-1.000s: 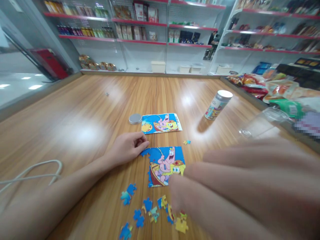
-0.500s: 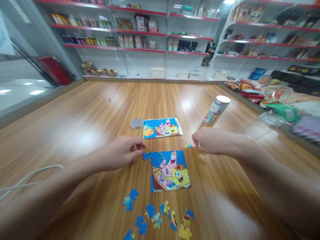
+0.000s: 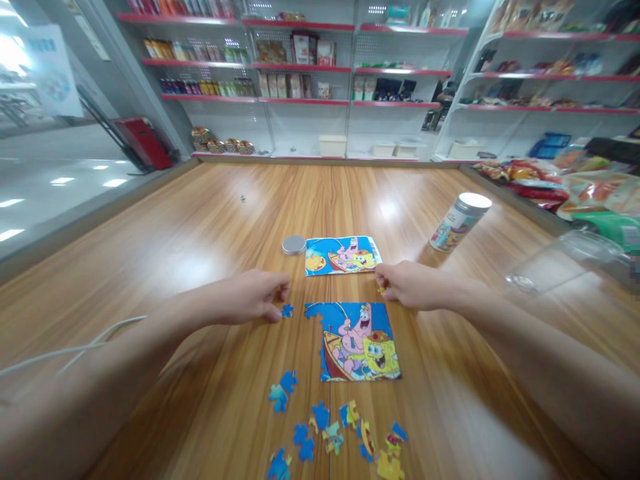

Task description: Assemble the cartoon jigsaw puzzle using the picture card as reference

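Note:
A partly assembled jigsaw puzzle (image 3: 357, 343) lies on the table, showing a pink starfish and a yellow sponge figure in a boat; its left edge is jagged. Left of its upper corner is my left hand (image 3: 257, 293), thumb and fingers apart, beside a loose blue puzzle piece (image 3: 287, 311). Above the upper right corner, the fingers of my right hand (image 3: 410, 283) close over a small yellow puzzle piece (image 3: 383, 291), mostly hidden. Behind the puzzle lies a reference picture card (image 3: 343, 257). Several loose pieces, among them a blue one (image 3: 303, 442), are scattered nearer me.
A round metal lid (image 3: 294, 245) touches the card's left side. Toward the right stand a printed canister (image 3: 459, 223) and a clear plastic container (image 3: 560, 263) lying on its side. A white cable (image 3: 105, 337) runs in from the left. Stocked shelves (image 3: 305, 67) line the back.
My right hand has moved left over the small yellow piece. My left hand has drawn back from the puzzle's corner, and the blue piece beside it now shows. The view has shifted slightly left.

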A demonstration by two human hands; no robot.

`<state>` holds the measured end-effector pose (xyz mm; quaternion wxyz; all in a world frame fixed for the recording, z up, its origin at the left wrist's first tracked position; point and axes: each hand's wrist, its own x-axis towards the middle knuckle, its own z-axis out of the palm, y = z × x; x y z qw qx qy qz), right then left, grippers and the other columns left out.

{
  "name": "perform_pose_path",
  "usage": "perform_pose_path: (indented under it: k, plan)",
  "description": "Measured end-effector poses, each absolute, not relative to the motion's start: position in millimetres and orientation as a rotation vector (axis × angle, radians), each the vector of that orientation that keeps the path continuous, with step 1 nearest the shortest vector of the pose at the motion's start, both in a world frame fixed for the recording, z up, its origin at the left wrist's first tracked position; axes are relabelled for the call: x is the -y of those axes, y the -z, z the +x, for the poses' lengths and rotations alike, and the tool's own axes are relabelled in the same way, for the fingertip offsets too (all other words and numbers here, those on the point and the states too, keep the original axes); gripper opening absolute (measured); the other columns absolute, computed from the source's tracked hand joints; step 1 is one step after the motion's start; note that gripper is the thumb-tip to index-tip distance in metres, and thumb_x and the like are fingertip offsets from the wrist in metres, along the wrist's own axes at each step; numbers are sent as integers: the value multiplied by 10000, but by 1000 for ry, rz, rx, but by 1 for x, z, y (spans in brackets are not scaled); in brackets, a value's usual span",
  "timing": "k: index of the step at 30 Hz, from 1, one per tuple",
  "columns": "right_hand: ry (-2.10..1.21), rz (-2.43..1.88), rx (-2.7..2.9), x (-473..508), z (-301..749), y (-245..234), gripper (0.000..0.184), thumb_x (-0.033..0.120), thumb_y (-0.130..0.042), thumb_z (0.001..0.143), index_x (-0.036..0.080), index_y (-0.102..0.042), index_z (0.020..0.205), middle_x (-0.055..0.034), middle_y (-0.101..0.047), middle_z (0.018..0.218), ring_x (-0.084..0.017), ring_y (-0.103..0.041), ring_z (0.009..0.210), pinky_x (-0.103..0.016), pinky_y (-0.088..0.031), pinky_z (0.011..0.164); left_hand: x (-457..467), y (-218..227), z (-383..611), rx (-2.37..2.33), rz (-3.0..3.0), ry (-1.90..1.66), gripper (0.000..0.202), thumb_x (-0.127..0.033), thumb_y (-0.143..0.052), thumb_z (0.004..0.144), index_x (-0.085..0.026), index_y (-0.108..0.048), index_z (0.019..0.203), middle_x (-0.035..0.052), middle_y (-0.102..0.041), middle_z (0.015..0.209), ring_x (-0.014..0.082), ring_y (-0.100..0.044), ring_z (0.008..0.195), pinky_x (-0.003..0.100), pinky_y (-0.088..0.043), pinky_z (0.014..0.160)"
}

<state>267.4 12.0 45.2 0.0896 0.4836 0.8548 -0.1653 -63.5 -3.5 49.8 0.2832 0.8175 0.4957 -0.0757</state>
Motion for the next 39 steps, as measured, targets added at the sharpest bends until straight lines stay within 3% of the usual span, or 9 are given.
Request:
perform_pose_path:
  k: [4,11,19,23,31,34,39]
  plan:
    - [647,1418,-2538,-18,272,-47,145,194,-620,880,197,-561,1012,-31,-707,856,-182,-666,747,-269,-407,633,4,-54,-64,-1273,2200,201,186,-239,-648,813,-198,-563,974,-6,-634,838,158,-571,730,258,-379,647]
    - [668,1370,-2638,-20,278,-42,183,202,-629,856,206,-577,1032,-63,-716,1031,-215,-678,899,-292,-449,745,11,-58,-57,-1203,2346,195,165,-301,-650,866,-200,-583,978,6,-638,856,154,-559,712,253,-364,618]
    - [807,1418,-2542,-20,276,-47,133,175,-589,871,206,-547,994,12,-658,709,-146,-607,544,-270,-397,578,12,-55,-51,-1094,2384,113,88,-155,-604,864,-194,-633,936,25,-668,946,164,-597,843,254,-402,704]
    - [846,1445,-2515,-18,275,-49,138,175,-593,856,206,-528,974,4,-659,746,-136,-599,534,-261,-378,545,12,-52,-50,-1124,2368,91,102,-146,-633,839,-185,-630,934,21,-666,939,162,-588,825,257,-400,691]
    - [898,1470,-2503,-25,280,-41,121,252,-609,872,215,-496,848,21,-616,621,-151,-595,518,-255,-357,491,11,-49,-48,-1125,2377,95,62,-128,-652,835,-167,-615,865,24,-649,905,161,-576,817,262,-406,701]
    - [1017,1518,-2614,-27,278,-37,151,307,-619,883,206,-517,836,21,-615,637,-135,-582,500,-249,-374,492,12,-52,-47,-1115,2403,90,128,-135,-649,840,-179,-630,959,27,-657,947,163,-581,818,266,-407,698]
    - [1287,1588,-2938,-6,244,-30,189,368,-661,892,191,-597,877,15,-628,665,-129,-599,586,-252,-429,567,13,-56,-49,-1103,2428,136,118,-114,-628,834,-187,-624,927,25,-669,937,166,-598,821,264,-399,690]
